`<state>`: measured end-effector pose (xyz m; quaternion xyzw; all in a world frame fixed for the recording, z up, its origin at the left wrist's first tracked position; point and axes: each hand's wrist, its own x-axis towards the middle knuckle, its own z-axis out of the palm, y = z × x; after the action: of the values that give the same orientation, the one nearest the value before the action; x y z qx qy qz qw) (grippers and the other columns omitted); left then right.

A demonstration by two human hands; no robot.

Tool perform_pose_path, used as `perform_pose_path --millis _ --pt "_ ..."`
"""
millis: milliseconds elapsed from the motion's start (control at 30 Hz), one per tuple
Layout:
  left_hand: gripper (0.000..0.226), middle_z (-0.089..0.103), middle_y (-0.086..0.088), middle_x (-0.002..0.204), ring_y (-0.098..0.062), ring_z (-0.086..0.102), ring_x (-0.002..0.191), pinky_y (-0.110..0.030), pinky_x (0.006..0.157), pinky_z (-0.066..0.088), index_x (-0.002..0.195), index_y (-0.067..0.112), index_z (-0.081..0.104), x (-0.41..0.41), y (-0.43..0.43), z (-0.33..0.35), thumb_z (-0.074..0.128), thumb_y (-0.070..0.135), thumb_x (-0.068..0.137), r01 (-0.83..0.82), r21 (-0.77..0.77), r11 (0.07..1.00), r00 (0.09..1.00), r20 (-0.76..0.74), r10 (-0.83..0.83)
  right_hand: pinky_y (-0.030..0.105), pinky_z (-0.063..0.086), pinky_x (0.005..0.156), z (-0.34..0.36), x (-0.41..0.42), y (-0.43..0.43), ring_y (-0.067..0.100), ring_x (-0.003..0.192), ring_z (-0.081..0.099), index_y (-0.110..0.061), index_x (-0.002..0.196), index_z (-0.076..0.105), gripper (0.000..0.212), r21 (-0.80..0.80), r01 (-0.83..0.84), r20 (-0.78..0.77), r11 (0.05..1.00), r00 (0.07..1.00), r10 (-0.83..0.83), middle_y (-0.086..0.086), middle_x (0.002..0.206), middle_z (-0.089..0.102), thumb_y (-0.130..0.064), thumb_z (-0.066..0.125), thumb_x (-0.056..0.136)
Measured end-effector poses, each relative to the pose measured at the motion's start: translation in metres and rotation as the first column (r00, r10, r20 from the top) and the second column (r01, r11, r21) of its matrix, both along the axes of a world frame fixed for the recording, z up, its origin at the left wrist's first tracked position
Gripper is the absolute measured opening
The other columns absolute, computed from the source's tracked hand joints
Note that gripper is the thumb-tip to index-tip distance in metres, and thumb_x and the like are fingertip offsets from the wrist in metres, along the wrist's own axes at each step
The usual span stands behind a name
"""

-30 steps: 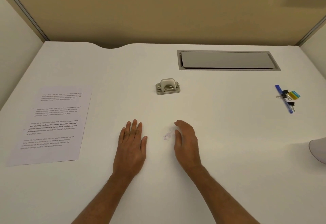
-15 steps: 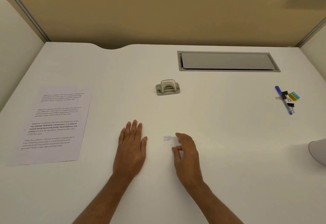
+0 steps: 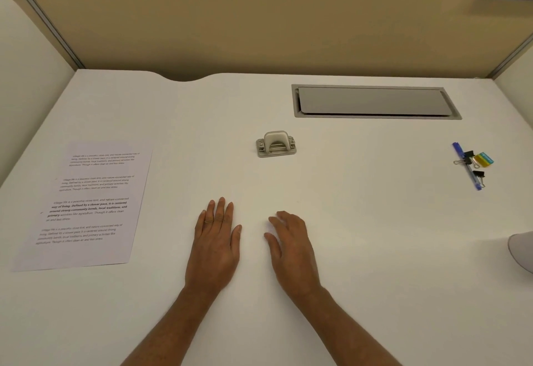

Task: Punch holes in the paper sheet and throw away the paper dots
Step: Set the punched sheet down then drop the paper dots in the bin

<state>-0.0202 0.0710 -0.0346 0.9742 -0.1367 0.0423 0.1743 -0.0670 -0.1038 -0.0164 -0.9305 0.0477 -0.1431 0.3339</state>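
Left hand [image 3: 215,247] lies flat, fingers straight; right hand [image 3: 291,246] curls loosely near the desk [image 3: 375,221] front, hold unclear. Dots would be feather-light: sweep them together.

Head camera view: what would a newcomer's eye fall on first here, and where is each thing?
The two bare hands draw the eye first: the left hand lies flat on the white desk near the front middle, the right hand beside it, fingers slightly curved. Behind them a small grey hole punch stands alone at the centre, and a printed paper sheet lies far to the left.
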Motion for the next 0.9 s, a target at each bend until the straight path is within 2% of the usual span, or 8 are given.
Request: perform_pose_path --millis 67,167,333,467,733,900 --pt "0.056 0.026 -0.006 0.165 -0.019 0.013 0.155 -0.041 0.125 0.017 0.156 0.013 0.03 0.001 0.0 0.0 0.032 0.036 0.105 0.0 0.0 1.0 1.0 -0.001 0.0 0.025 0.044 0.105 -0.004 0.001 0.001 0.017 0.125 0.051 -0.009 0.125 0.065 0.029 -0.071 -0.054 0.017 0.996 0.998 0.055 0.006 0.13 0.061 -0.018 0.06 0.099" --pt "0.056 0.027 -0.006 0.164 -0.019 0.014 0.155 -0.041 0.125 0.017 0.156 0.012 0.03 0.0 0.0 0.0 0.033 0.035 0.105 0.001 0.002 1.0 1.0 0.001 -0.001 0.024 0.046 0.102 -0.006 0.002 -0.002 0.003 0.118 0.051 -0.008 0.129 0.061 0.03 0.008 -0.018 -0.055 1.0 0.998 0.018 -0.001 0.127 0.058 -0.02 0.052 0.103" --pt "0.057 0.025 -0.005 0.165 -0.018 0.012 0.155 -0.042 0.125 0.018 0.156 0.013 0.029 0.001 0.0 0.001 0.028 0.038 0.105 -0.002 -0.004 1.0 1.0 -0.003 0.002 0.03 0.053 0.095 -0.003 0.005 -0.006 0.01 0.113 0.052 -0.004 0.123 0.063 0.027 -0.059 -0.129 -0.066 0.99 0.99 0.125 0.004 0.122 0.059 -0.003 0.056 0.097" --pt "0.056 0.025 -0.005 0.165 -0.018 0.012 0.155 -0.043 0.124 0.019 0.156 0.013 0.029 0.0 0.0 0.001 0.031 0.036 0.105 -0.002 -0.011 1.0 1.0 -0.002 0.002 0.029 0.059 0.075 -0.001 0.007 -0.006 0.023 0.1 0.063 0.003 0.107 0.068 0.036 -0.215 -0.17 0.037 0.962 0.983 0.182 0.01 0.107 0.067 0.015 0.075 0.073" --pt "0.056 0.026 -0.005 0.164 -0.018 0.014 0.155 -0.042 0.124 0.018 0.156 0.013 0.031 0.0 0.0 0.001 0.031 0.036 0.105 -0.001 -0.009 1.0 1.0 0.0 0.001 0.028 0.052 0.053 0.005 0.015 -0.007 0.021 0.085 0.061 -0.005 0.088 0.07 0.04 -0.29 -0.177 -0.028 0.941 0.984 0.176 0.003 0.091 0.066 0.02 0.073 0.057" --pt "0.057 0.026 -0.005 0.164 -0.019 0.013 0.155 -0.042 0.125 0.018 0.156 0.013 0.03 0.0 0.0 0.0 0.029 0.037 0.105 0.004 -0.01 1.0 1.0 0.002 -0.004 0.03 0.047 0.044 0.007 0.018 -0.008 0.02 0.077 0.056 -0.008 0.079 0.066 0.036 -0.313 -0.179 -0.093 0.933 0.983 0.158 0.001 0.083 0.062 0.019 0.069 0.055"
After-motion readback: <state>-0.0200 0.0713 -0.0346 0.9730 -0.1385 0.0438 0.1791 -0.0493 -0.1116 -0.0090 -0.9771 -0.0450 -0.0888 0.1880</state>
